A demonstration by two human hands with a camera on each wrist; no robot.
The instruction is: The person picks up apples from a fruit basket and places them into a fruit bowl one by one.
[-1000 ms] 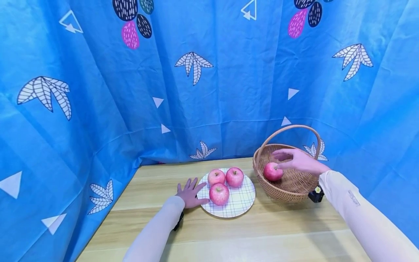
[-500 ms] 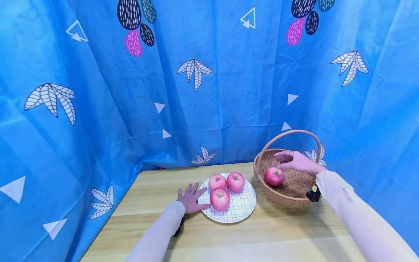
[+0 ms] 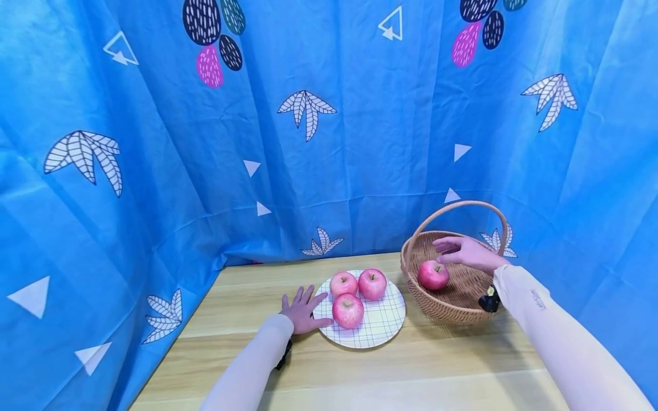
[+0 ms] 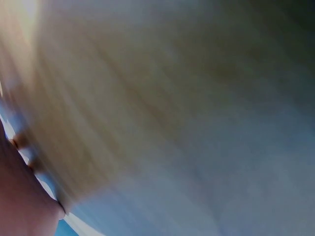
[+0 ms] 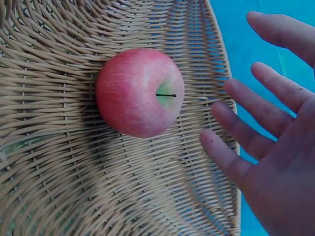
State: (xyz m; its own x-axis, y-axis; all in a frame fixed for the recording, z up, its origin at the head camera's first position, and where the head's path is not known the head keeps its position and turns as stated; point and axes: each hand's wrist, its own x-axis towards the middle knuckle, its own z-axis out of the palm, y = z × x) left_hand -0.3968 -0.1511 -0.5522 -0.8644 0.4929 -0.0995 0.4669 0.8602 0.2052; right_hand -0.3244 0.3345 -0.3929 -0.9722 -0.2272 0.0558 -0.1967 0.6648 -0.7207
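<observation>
A red apple (image 3: 433,275) lies inside the wicker basket (image 3: 437,307) on the right. Over it hovers my right hand (image 3: 470,253), fingers spread and apart from the fruit; the right wrist view shows the same apple (image 5: 140,92) on the weave, stem facing the hand (image 5: 275,128). My left hand (image 3: 304,313) rests with spread fingers at the left rim of a round white plate (image 3: 380,325) with a grid pattern. On that plate sit three apples: one in front (image 3: 348,311), one behind left (image 3: 342,284) and one behind right (image 3: 372,284). The left wrist view is mostly blurred tabletop.
The basket's arched handle (image 3: 457,204) rises over its opening, close to my right forearm. Plate and basket stand side by side on a light wooden table (image 3: 247,359). A blue patterned curtain (image 3: 329,142) hangs behind and along both sides.
The head view has tilted slightly, shifting the scene a little in frame. Both hands keep about the same places, the right over the basket apple, the left at the plate's rim.
</observation>
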